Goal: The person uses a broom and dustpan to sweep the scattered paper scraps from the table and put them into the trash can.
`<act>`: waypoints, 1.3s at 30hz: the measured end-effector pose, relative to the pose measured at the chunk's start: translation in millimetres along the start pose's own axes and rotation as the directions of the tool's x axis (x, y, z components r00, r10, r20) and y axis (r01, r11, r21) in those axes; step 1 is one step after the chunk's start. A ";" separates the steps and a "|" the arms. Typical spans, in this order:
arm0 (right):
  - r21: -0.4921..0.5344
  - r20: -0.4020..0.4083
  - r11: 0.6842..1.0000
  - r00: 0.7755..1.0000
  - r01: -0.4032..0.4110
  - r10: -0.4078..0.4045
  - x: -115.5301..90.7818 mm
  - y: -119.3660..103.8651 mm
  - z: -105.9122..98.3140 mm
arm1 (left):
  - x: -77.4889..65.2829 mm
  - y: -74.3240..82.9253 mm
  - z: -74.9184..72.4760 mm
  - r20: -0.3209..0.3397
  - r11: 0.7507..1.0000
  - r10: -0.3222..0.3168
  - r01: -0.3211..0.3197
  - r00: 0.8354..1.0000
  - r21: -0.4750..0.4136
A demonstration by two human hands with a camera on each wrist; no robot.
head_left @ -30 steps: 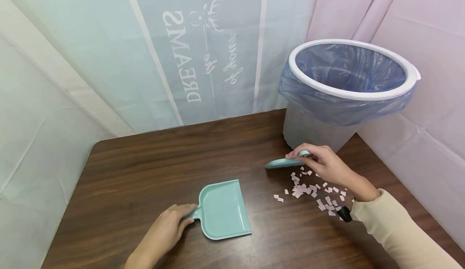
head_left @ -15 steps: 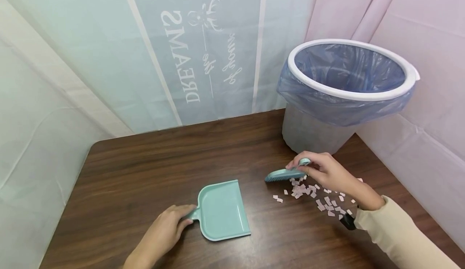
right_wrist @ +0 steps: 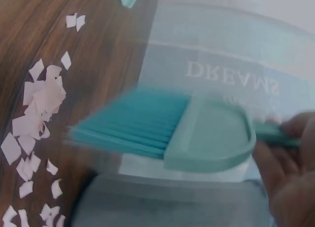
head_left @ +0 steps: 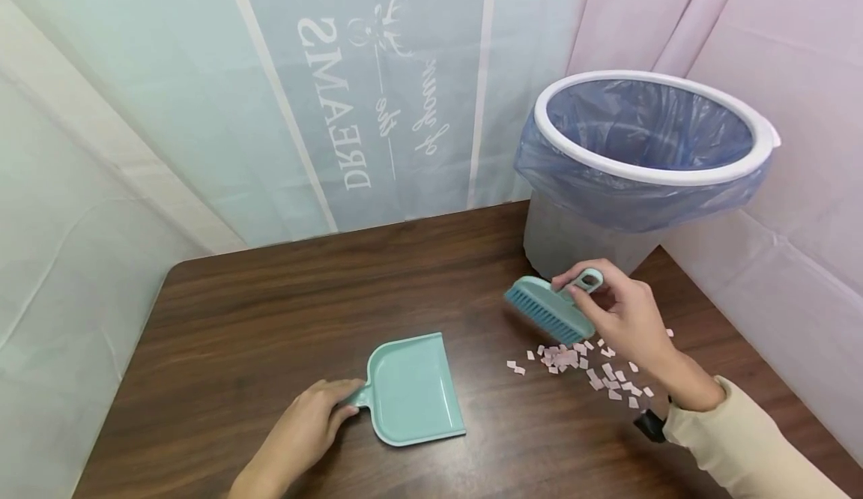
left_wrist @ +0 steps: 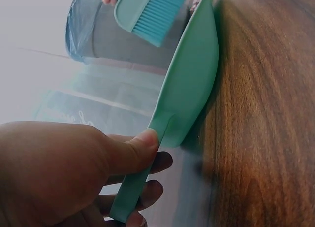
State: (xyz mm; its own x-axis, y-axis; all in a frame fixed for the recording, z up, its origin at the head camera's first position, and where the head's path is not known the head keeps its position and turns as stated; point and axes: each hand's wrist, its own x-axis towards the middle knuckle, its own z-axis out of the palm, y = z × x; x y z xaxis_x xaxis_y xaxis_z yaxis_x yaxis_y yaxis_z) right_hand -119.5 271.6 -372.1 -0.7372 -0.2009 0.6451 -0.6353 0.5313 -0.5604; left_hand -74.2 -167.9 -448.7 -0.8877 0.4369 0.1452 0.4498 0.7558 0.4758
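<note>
My left hand point(head_left: 303, 425) grips the handle of a mint-green dustpan point(head_left: 413, 390), which lies on the table with its straight lip facing right. In the left wrist view the thumb presses on the dustpan handle point(left_wrist: 133, 187) while fingers curl beneath it. My right hand point(head_left: 627, 315) holds a matching hand brush point(head_left: 549, 308) by its short looped handle. The brush is tilted, and its blue bristles point(right_wrist: 130, 123) are raised off the wood in the right wrist view. Just below it, small pale paper scraps point(head_left: 562, 358) lie scattered, heaped in one spot.
A grey bin point(head_left: 573, 237) with a white rim point(head_left: 610, 165) and a blue bag liner point(head_left: 647, 207) stands at the back right. A printed curtain point(head_left: 384, 109) hangs along the table's back edge. The dark wooden table point(head_left: 303, 297) extends left of the dustpan.
The right hand first brings the brush down to the scraps, then lifts and tilts it so the bristles show. Some scraps are bunched closer together. Left hand and dustpan stay put.
</note>
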 end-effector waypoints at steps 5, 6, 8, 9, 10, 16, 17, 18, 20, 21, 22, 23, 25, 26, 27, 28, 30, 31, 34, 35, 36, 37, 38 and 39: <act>-0.263 -0.129 0.964 0.992 -0.032 -0.003 -7.6 -11.5 1.7 | 0.0 0.5 0.3 -0.010 1.000 0.008 -0.008 1.000 0.004; -0.289 -0.144 0.957 0.989 -0.034 -0.009 -9.2 -12.8 2.3 | 0.2 0.3 0.4 -0.018 1.000 0.018 -0.017 1.000 0.007; -0.318 -0.159 0.947 0.987 -0.040 -0.012 -12.3 -15.4 3.5 | 0.7 0.5 0.3 -0.023 1.000 0.026 -0.026 0.999 0.009; -0.328 -0.161 0.944 0.987 -0.044 -0.010 -13.9 -16.2 4.5 | 0.7 0.6 0.1 -0.023 1.000 0.026 -0.026 0.999 0.010; -0.331 -0.164 0.942 0.986 -0.049 -0.007 -15.6 -16.5 5.5 | 0.6 0.8 -0.1 -0.020 1.000 0.024 -0.023 1.000 0.009; -0.364 -0.148 0.928 0.989 -0.076 0.022 -25.9 -14.6 12.4 | -0.4 2.0 -0.5 0.002 1.000 -0.007 0.007 1.000 0.010; -0.368 -0.143 0.926 0.989 -0.080 0.028 -27.2 -14.1 13.7 | -0.6 2.1 -0.4 0.002 1.000 -0.009 0.009 1.000 0.011; -0.373 -0.137 0.924 0.990 -0.083 0.033 -28.4 -13.7 14.9 | -0.6 2.3 -0.1 0.001 1.000 -0.010 0.010 1.000 0.013; -0.377 -0.127 0.923 0.991 -0.083 0.038 -30.3 -13.1 17.3 | -0.8 2.3 0.2 -0.001 1.000 -0.009 0.009 1.000 0.017; -0.378 -0.121 0.922 0.992 -0.082 0.039 -31.2 -12.9 18.3 | -0.9 2.3 0.4 -0.002 1.000 -0.009 0.009 1.000 0.018; -0.374 -0.112 0.924 0.993 -0.077 0.037 -32.0 -12.7 19.4 | -1.0 2.3 0.6 -0.003 1.000 -0.008 0.008 1.000 0.020; -0.369 -0.103 0.927 0.994 -0.071 0.036 -32.6 -12.8 20.5 | -1.0 2.3 0.8 -0.005 1.000 -0.006 0.006 1.000 0.020; -0.360 -0.091 0.931 0.995 -0.062 0.031 -33.3 -13.0 22.6 | -1.0 2.2 1.1 -0.009 1.000 0.000 0.001 1.000 0.021; -0.357 -0.088 0.932 0.996 -0.057 0.027 -33.4 -13.3 23.8 | -0.9 2.2 1.2 -0.011 1.000 0.002 -0.002 1.000 0.021; -0.355 -0.087 0.933 0.996 -0.050 0.020 -33.4 -13.5 25.1 | -0.9 2.2 1.2 -0.012 1.000 0.004 -0.004 1.000 0.020; -0.351 -0.086 0.935 0.996 -0.047 0.018 -33.3 -13.9 26.4 | -0.9 2.2 1.2 -0.013 1.000 0.006 -0.005 1.000 0.020; -0.355 -0.090 0.934 0.996 -0.040 0.009 -32.5 -15.1 29.1 | -0.7 2.5 1.0 -0.012 1.000 0.003 -0.003 1.000 0.016; -0.358 -0.092 0.933 0.996 -0.037 0.004 -32.2 -15.8 30.6 | -0.6 2.8 0.8 -0.009 1.000 0.001 0.000 1.000 0.014; -0.356 -0.093 0.934 0.996 -0.025 -0.009 -30.2 -18.8 35.2 | -0.2 3.6 0.0 -0.002 1.000 -0.012 0.012 1.000 0.009; -0.352 -0.093 0.936 0.996 -0.019 -0.014 -29.1 -19.9 36.8 | 0.0 3.9 -0.1 0.000 1.000 -0.015 0.015 1.000 0.008; -0.343 -0.093 0.939 0.996 -0.018 -0.015 -28.0 -21.0 38.5 | 0.1 4.0 -0.3 0.001 1.000 -0.018 0.018 1.000 0.009; -0.330 -0.094 0.944 0.995 -0.017 -0.015 -26.9 -22.2 40.3 | 0.0 4.1 -0.5 0.001 1.000 -0.019 0.019 1.000 0.009; -0.315 -0.095 0.949 0.995 -0.017 -0.013 -25.4 -23.4 42.2 | 0.0 4.1 -0.7 -0.001 1.000 -0.021 0.021 1.000 0.011; -0.301 -0.097 0.953 0.995 -0.018 -0.012 -24.0 -24.6 44.1 | 0.1 4.1 -0.7 -0.002 1.000 -0.022 0.022 1.000 0.013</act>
State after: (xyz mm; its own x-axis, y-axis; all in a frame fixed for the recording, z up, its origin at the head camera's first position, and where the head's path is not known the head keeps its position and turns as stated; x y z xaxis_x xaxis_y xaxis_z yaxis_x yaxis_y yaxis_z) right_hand -96.3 227.1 -396.7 -0.7038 -0.1269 0.6990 -0.5235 0.7578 -0.3894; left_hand -72.5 -165.1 -446.0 -0.8976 0.4190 0.1366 0.4313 0.7714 0.4679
